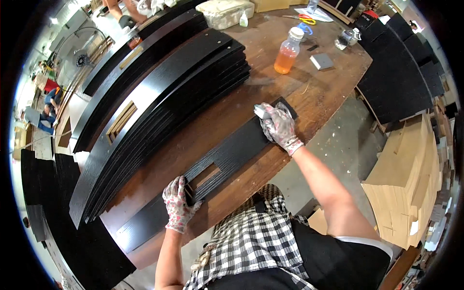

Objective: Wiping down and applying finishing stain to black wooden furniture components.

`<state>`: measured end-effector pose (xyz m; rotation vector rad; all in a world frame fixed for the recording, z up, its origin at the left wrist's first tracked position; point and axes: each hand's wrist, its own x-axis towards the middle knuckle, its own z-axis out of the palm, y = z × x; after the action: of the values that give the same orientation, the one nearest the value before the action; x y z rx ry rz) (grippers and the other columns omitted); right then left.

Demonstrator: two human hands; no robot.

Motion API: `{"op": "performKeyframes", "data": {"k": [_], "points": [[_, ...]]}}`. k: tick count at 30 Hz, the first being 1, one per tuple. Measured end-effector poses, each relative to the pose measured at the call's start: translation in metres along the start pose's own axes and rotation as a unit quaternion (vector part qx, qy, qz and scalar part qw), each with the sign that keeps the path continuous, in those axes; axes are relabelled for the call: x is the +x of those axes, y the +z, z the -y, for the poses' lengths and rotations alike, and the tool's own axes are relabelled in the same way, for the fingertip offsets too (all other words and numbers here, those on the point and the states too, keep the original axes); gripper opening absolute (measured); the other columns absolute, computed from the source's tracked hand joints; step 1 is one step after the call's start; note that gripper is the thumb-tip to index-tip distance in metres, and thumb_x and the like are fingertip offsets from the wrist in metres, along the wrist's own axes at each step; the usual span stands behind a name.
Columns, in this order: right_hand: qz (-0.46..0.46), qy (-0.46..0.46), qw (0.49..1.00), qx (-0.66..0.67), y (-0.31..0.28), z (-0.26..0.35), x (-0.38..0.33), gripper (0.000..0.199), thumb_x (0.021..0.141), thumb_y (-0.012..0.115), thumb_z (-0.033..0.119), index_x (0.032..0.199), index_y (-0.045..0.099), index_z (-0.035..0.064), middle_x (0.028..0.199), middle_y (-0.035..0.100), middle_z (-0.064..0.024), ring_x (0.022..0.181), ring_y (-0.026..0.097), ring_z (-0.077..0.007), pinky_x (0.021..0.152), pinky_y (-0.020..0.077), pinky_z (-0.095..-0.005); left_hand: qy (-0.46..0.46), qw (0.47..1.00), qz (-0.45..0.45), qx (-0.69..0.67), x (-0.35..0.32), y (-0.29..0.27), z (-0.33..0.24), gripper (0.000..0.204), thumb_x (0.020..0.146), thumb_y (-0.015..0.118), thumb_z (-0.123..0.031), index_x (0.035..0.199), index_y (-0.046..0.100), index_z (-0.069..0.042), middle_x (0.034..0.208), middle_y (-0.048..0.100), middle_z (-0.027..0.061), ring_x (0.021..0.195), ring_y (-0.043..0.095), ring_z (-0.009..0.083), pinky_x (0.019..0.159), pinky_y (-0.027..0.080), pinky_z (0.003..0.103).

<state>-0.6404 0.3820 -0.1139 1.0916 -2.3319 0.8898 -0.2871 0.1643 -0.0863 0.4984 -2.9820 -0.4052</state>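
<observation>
A long black wooden panel [237, 147] with a rectangular cutout lies slantwise on the brown table [270, 92]. Spread over the panel beside the cutout is my left hand [179, 203], in a patterned glove, its fingers flat and holding nothing. At the panel's far right end my right hand [279, 124], gloved in the same way, is closed around a light grey block [262, 111]. It presses down on the black surface, and its palm hides part of the block. Some dark greyish material shows beside those fingers; I cannot tell what it is.
Stacked black curved panels [193, 72] fill the table's left side. Farther back stand a bottle of orange liquid [285, 55], a grey block [321, 61] and yellow-handled scissors [306, 19]. Brown cardboard [398, 179] is piled at right. Another person's hand [126, 21] shows at upper left.
</observation>
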Motion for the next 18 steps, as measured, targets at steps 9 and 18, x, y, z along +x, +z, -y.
{"op": "performKeyframes", "data": {"k": [9, 18], "points": [[-0.080, 0.291, 0.952, 0.054, -0.098, -0.083, 0.017, 0.037, 0.091, 0.057, 0.016, 0.127, 0.051, 0.0133, 0.105, 0.067, -0.0141, 0.092, 0.066, -0.0286, 0.081, 0.0505, -0.0367, -0.005, 0.998, 0.062, 0.008, 0.011, -0.028, 0.000, 0.102, 0.051, 0.087, -0.030, 0.137, 0.039, -0.005, 0.126, 0.046, 0.0194, 0.114, 0.044, 0.0380, 0.099, 0.036, 0.048], [-0.191, 0.248, 0.909, 0.276, -0.080, -0.031, -0.028, 0.038, 0.090, 0.060, 0.009, 0.126, 0.051, 0.0006, 0.120, 0.059, -0.0087, 0.109, 0.055, -0.0174, 0.096, 0.0426, -0.0314, -0.026, 0.992, 0.118, 0.031, 0.032, -0.062, 0.000, 0.106, 0.050, 0.087, -0.026, 0.139, 0.034, -0.004, 0.121, 0.049, 0.0215, 0.107, 0.052, 0.0381, 0.090, 0.045, 0.045]]}}
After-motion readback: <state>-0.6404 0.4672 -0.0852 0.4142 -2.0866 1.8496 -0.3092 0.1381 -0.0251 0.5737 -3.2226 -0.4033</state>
